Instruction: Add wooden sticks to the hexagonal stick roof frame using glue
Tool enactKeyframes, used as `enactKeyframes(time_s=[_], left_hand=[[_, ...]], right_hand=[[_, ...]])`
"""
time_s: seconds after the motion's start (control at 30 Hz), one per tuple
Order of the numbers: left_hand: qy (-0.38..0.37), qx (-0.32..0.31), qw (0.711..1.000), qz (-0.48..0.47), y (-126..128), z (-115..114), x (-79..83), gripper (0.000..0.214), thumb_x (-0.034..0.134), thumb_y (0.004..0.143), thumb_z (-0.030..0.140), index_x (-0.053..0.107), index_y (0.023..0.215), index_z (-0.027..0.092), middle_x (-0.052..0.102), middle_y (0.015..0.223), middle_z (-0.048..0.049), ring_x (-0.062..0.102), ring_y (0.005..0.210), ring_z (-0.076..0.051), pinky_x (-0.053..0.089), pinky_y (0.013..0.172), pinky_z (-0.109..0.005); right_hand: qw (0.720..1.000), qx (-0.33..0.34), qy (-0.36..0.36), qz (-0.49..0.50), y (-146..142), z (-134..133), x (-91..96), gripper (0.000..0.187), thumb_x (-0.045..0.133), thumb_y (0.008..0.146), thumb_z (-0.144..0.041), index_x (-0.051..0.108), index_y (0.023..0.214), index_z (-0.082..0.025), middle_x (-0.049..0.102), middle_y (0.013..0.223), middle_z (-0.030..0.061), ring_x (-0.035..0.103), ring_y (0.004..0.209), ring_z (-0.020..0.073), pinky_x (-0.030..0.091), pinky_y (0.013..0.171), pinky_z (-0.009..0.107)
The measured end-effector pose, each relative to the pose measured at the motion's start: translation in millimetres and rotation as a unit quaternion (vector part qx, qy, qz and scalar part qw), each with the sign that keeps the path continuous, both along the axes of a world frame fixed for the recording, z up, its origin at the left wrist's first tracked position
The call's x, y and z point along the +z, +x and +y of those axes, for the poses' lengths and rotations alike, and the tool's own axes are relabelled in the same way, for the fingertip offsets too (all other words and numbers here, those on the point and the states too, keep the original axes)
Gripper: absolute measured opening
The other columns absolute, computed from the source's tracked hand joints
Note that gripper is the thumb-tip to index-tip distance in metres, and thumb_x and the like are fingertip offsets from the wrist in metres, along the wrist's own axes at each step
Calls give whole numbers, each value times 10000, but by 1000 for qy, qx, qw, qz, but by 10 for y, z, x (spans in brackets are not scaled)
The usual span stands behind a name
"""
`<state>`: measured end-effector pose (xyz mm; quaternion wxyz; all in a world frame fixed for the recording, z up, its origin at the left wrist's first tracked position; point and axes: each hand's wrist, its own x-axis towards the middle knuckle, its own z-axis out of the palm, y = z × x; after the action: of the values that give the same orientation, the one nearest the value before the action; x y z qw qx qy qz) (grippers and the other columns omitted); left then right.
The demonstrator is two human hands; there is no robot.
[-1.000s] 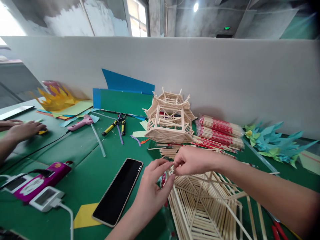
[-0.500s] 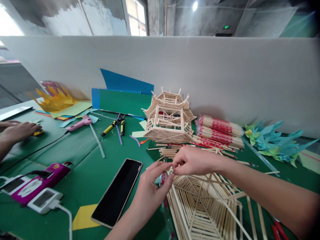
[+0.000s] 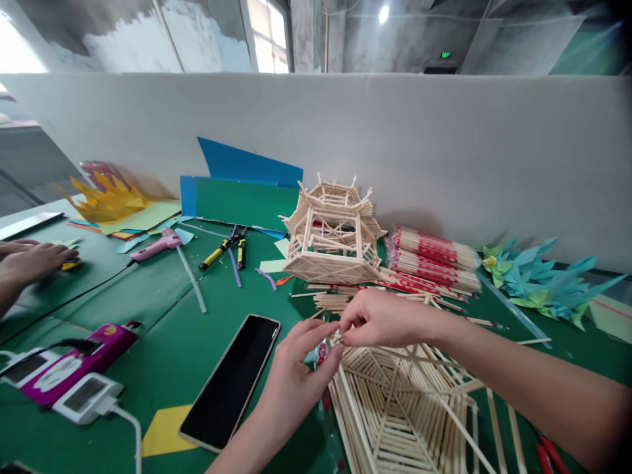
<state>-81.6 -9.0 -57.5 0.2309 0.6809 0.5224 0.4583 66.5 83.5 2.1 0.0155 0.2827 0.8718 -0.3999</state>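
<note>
A flat roof-like panel of wooden sticks [image 3: 399,408] lies in front of me on the green table [image 3: 162,309]. My left hand [image 3: 296,375] and my right hand [image 3: 380,319] meet at its far left corner. Both pinch there with thumb and fingertips pressed together, on what looks like a thin stick end, too small to name. Just behind stands a small pavilion model [image 3: 333,230] built of the same sticks. Loose sticks [image 3: 336,299] lie between it and my hands.
A black phone [image 3: 232,382] lies left of my hands. Packs of chopsticks [image 3: 434,260], paper flowers [image 3: 543,276], pliers [image 3: 224,247], a pink glue gun [image 3: 155,245] and power banks [image 3: 74,375] are spread around. Another person's hands [image 3: 29,260] rest at the far left. A white partition [image 3: 444,151] backs the table.
Almost nothing differs. My hands stay pinched at the panel's corner; the view shifts slightly and the other person's hands draw a little to the left.
</note>
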Motion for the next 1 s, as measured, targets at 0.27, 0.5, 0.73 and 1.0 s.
enactKeyframes(time_s=[0.27, 0.5, 0.73, 1.0], left_hand=[[-2, 5, 1000, 10, -9, -16, 1, 212, 550, 778, 180, 633, 969, 139, 619, 881, -73, 589, 809, -161, 480, 698, -270], [-26, 37, 998, 34, -49, -14, -27, 371, 579, 768, 236, 518, 1129, 175, 608, 881, -48, 565, 804, -167, 471, 726, -306], [-1, 16, 994, 106, -126, -21, 38, 330, 557, 790, 287, 520, 1112, 220, 533, 1079, -87, 516, 987, -217, 447, 808, -372], [112, -128, 947, 273, 141, 127, 331, 180, 496, 819, 183, 577, 980, 179, 591, 949, -71, 497, 905, -233, 382, 739, -388]], right_hand=[[1000, -10, 1, -12, -10, -6, 6, 147, 512, 685, -201, 612, 593, -143, 341, 464, -69, 284, 432, 53, 188, 393, 207], [999, -42, 7, -29, 40, 3, 100, 154, 499, 689, -203, 612, 604, -142, 381, 489, -53, 296, 443, 61, 204, 399, 214], [988, -153, 33, 18, 521, -139, 293, 208, 446, 811, -282, 592, 711, -173, 470, 599, -19, 367, 526, 94, 269, 460, 233], [922, -370, 78, 84, 1173, -693, 65, 198, 459, 839, -383, 558, 906, -226, 492, 657, -12, 430, 554, 125, 362, 486, 242]])
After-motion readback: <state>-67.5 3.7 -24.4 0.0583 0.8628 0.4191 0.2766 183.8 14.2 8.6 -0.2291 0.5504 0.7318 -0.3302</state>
